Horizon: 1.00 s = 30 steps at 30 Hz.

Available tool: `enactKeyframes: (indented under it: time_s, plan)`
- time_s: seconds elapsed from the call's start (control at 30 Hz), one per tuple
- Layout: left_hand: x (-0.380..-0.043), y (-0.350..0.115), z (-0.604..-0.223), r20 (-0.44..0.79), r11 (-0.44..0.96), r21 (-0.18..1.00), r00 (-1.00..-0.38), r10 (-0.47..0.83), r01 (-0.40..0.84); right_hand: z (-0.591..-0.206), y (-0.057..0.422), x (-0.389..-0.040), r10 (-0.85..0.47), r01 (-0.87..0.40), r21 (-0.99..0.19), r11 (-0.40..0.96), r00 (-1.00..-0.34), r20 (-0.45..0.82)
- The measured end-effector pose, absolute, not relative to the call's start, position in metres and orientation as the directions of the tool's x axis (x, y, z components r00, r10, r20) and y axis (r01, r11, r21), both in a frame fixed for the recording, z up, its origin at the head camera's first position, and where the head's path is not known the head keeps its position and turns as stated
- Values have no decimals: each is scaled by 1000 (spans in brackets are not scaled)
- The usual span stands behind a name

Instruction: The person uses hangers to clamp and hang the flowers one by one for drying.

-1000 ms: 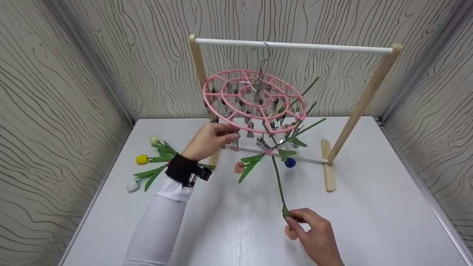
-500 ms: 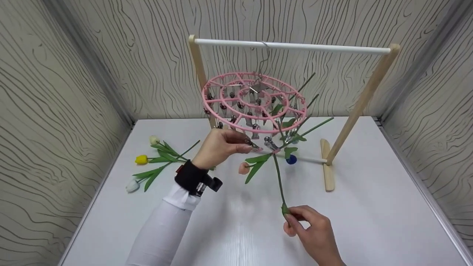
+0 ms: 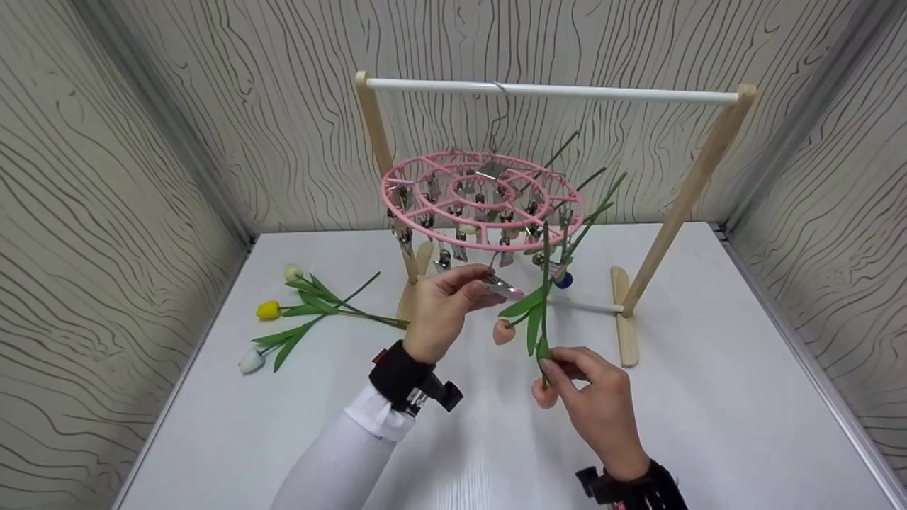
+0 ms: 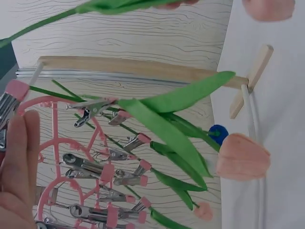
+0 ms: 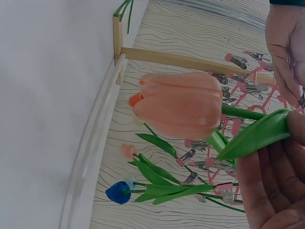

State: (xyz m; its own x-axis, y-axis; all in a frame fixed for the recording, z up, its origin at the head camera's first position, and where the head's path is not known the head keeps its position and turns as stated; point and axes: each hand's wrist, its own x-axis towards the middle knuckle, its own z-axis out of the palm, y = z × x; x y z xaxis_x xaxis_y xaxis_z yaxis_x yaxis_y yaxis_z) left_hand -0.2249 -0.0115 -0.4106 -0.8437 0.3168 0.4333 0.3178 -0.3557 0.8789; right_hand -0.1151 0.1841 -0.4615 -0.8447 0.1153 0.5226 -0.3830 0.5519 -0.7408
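My left hand [image 3: 453,304] pinches a metal clip [image 3: 504,287] with pink tips that hangs from the front of a pink round hanger [image 3: 579,212]. My right hand [image 3: 599,400] pinches a peach tulip [image 3: 544,394] by its leaf and stem, just above the bloom. This tulip hangs bloom down, its stem reaching up to the hanger rim, right of the held clip. Another peach tulip [image 4: 244,157] hangs bloom down from a clip close by. Behind it a blue tulip [image 5: 118,192] and a small peach bloom [image 5: 127,151] also hang from the hanger.
The hanger hooks on the white rail [image 3: 602,91] of a wooden stand [image 3: 691,191]. On the white table [image 3: 212,439] at left lie a yellow tulip [image 3: 268,310], a white tulip [image 3: 251,361] and a cream tulip [image 3: 293,273]. Several other metal clips dangle under the hanger.
My left hand has moved right and toward me, with a clip in its fingers. My right hand has lifted the tulip closer to the clip. The hanger has turned and levelled somewhat.
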Motion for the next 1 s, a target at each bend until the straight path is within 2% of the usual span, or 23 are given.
enactKeyframes:
  time_s: [0.1, 0.4, 0.7, 1.0]
  plan:
    - [-220, -6, -417, 439, -411, 858, -856, 272, 309, -458, 183, -120, 116, -390, -741, 546, -842, 527]
    - [-209, 7, -426, 335, -483, 850, -923, 189, 210, -442, 172, -126, 124, -421, -718, 553, -811, 571]
    - [-202, 12, -426, 321, -527, 826, -936, 146, 202, -447, 173, -134, 91, -466, -690, 554, -790, 607]
    - [-202, 15, -430, 288, -536, 824, -950, 120, 182, -450, 171, -138, 82, -523, -645, 558, -738, 669]
